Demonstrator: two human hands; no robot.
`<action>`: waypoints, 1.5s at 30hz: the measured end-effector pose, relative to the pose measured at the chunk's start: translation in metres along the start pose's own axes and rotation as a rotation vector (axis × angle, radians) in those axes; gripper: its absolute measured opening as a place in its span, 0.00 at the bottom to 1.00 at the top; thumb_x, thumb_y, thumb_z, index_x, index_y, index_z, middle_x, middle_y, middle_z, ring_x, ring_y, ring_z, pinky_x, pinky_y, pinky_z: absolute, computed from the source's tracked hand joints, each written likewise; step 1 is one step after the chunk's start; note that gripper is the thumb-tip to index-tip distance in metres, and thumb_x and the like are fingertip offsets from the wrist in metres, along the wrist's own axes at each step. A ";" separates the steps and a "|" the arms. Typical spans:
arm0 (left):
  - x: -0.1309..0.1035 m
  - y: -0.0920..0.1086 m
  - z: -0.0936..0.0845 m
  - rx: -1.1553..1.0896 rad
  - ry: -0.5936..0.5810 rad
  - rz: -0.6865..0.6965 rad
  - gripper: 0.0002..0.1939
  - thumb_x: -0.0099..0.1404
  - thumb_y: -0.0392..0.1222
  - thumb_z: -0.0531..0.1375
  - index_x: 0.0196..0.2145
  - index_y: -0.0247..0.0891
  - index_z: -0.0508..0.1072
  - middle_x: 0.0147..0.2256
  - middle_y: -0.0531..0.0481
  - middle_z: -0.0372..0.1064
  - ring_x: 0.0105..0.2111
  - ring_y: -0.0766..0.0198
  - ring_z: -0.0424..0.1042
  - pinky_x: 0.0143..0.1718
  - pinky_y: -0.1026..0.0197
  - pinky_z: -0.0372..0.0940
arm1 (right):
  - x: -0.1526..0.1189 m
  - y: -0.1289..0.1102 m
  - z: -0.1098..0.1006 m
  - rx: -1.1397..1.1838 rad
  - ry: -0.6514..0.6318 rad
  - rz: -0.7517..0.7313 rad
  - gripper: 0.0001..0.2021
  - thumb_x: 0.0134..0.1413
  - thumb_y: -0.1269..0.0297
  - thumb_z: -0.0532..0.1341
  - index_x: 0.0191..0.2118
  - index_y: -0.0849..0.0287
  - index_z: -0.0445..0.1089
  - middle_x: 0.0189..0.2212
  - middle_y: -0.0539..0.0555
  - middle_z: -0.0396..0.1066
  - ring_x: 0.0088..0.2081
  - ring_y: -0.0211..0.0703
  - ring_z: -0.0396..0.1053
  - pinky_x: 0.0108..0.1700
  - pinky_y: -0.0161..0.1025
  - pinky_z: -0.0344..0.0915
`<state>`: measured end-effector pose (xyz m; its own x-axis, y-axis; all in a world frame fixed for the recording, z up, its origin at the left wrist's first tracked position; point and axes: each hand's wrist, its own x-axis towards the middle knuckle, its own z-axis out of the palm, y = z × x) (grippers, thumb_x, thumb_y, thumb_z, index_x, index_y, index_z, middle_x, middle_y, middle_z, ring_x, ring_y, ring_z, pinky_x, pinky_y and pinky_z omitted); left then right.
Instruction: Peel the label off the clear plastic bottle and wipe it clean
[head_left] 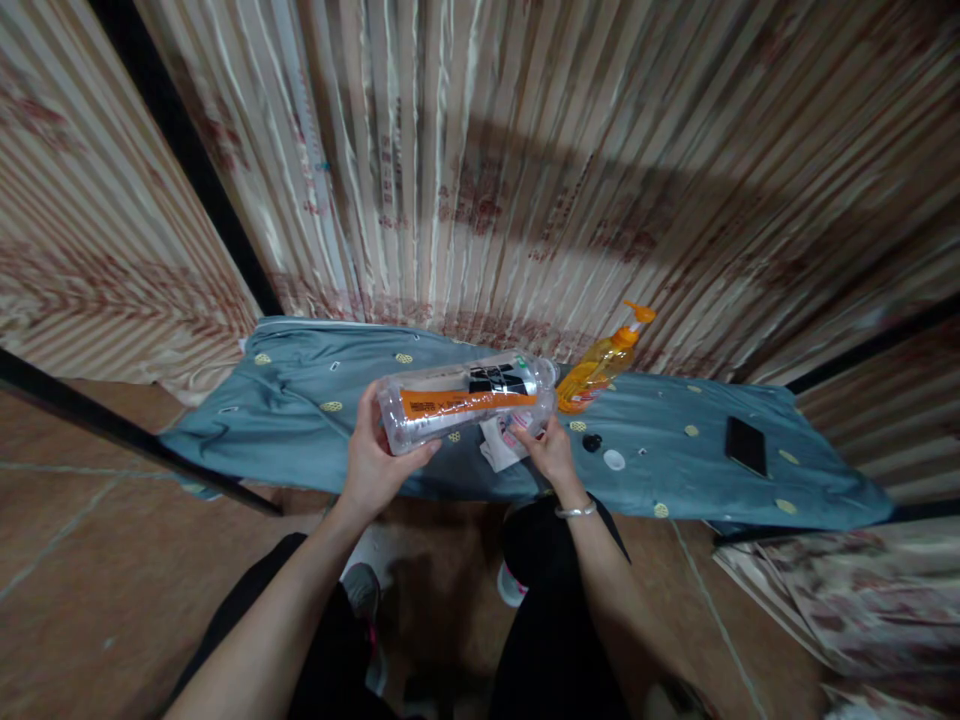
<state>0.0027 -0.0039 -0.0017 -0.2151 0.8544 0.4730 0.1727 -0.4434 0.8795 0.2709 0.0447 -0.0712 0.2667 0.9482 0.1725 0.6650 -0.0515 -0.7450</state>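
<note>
My left hand [379, 455] is wrapped round the base of a large clear plastic bottle [465, 395] with an orange and black label. The bottle lies nearly level, its uncapped neck pointing right. Under that neck, my right hand [551, 452] is closed on a small clear container [534, 415], apparently a small bottle, partly hidden by the fingers and the large bottle. A white tissue or cloth [504, 448] shows beneath it. Just beyond the neck stands an orange pump bottle [596, 375] of yellow liquid. A black cap [592, 442] and a white cap [615, 460] lie to the right.
A blue-green patterned cloth [690, 480] covers the narrow bench in front of me. A black phone [746, 446] lies at its right side. Dark metal poles [202, 180] frame it, and a striped curtain [450, 150] hangs behind. My knees are below the front edge.
</note>
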 end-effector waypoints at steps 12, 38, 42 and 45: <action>-0.001 -0.004 0.001 0.021 -0.003 0.025 0.47 0.46 0.58 0.71 0.58 0.38 0.58 0.52 0.38 0.67 0.47 0.50 0.74 0.45 0.50 0.72 | 0.000 0.002 0.001 -0.010 0.008 -0.010 0.25 0.42 0.45 0.64 0.40 0.60 0.66 0.22 0.49 0.69 0.25 0.42 0.66 0.28 0.37 0.59; -0.001 -0.003 -0.001 0.046 -0.009 0.029 0.47 0.47 0.58 0.71 0.58 0.39 0.58 0.51 0.39 0.68 0.47 0.50 0.74 0.46 0.49 0.71 | 0.000 -0.001 -0.002 0.012 0.000 -0.011 0.24 0.41 0.45 0.65 0.38 0.59 0.66 0.20 0.47 0.66 0.23 0.41 0.64 0.27 0.37 0.58; 0.000 -0.001 0.000 0.038 0.000 0.022 0.47 0.46 0.58 0.71 0.58 0.38 0.59 0.50 0.39 0.68 0.47 0.49 0.74 0.46 0.49 0.72 | 0.000 -0.001 -0.001 0.011 -0.002 -0.008 0.24 0.41 0.45 0.65 0.38 0.59 0.65 0.21 0.48 0.67 0.24 0.41 0.64 0.28 0.37 0.58; 0.000 0.000 0.000 0.036 0.003 0.021 0.47 0.46 0.58 0.71 0.58 0.38 0.59 0.50 0.39 0.68 0.47 0.49 0.74 0.46 0.50 0.72 | 0.000 0.000 -0.001 0.014 0.003 -0.018 0.24 0.41 0.45 0.65 0.38 0.58 0.65 0.22 0.48 0.67 0.24 0.41 0.64 0.28 0.37 0.58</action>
<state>0.0029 -0.0044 -0.0016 -0.2138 0.8445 0.4911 0.2120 -0.4507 0.8672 0.2715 0.0441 -0.0701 0.2568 0.9481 0.1877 0.6601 -0.0302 -0.7506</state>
